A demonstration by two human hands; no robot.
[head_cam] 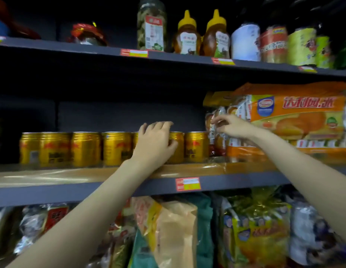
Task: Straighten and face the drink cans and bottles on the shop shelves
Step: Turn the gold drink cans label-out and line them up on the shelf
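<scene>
My left hand (155,140) curls over one gold can (173,147) in the row of seven on the middle shelf (52,192). My right hand (231,127) pinches the clear wrapper of an orange snack pack (295,120) just beside the row. Two honey bottles (186,33) stand above.

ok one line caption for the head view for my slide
Left hand grips a gold drink can in the middle-shelf row while the right hand pinches clear-wrapped snack packs beside it.
</scene>
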